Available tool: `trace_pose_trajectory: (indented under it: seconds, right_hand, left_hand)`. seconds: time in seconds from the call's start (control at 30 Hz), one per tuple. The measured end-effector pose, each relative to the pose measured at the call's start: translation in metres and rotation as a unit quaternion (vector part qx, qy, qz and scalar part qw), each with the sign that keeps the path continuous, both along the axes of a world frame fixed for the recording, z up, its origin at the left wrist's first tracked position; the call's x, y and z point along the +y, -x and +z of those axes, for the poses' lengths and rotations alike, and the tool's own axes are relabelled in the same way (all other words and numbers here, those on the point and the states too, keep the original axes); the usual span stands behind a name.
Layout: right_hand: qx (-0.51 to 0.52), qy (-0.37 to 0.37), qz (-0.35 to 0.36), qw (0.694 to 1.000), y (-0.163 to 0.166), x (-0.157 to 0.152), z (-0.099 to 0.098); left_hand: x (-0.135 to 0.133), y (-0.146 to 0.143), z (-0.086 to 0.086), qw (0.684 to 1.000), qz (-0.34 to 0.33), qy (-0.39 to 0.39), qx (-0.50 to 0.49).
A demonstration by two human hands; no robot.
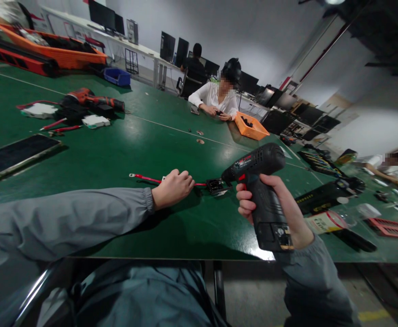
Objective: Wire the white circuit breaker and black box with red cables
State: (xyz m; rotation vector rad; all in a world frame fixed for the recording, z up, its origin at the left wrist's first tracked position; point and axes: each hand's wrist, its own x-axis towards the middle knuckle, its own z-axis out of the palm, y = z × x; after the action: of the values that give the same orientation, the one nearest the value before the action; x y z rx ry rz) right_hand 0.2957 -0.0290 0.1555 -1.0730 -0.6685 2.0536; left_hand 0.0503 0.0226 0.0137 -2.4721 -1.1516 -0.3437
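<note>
My right hand (277, 204) is wrapped around the grip of a black cordless drill (253, 163). The drill's nose points left and down, at a small black rectangular part (216, 186) lying on the green table. Whether the bit touches that part I cannot tell. A red cable (147, 179) with a metal ring terminal at its far left end runs under my left hand (173, 188) to the black part. The fingers of my left hand are curled closed over the cable, and a bit of something white shows beside them.
On the left lie a phone (18, 154), an orange drill (86, 100), white modules (96, 121) and a blue bin (117, 77). A co-worker (216, 97) sits across by an orange basket (251, 129). A plastic jar (328, 221) and a black case (328, 195) lie at right.
</note>
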Motion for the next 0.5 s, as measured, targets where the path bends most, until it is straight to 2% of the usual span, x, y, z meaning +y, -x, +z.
trace_pose_trajectory:
  seconds: [0.5]
  right_hand:
    - [0.010, 0.018, -0.015, 1.000, 0.0022, -0.0003, 0.0014]
  left_hand:
    - [-0.0002, 0.0002, 0.0005, 0.999, -0.002, -0.044, 0.032]
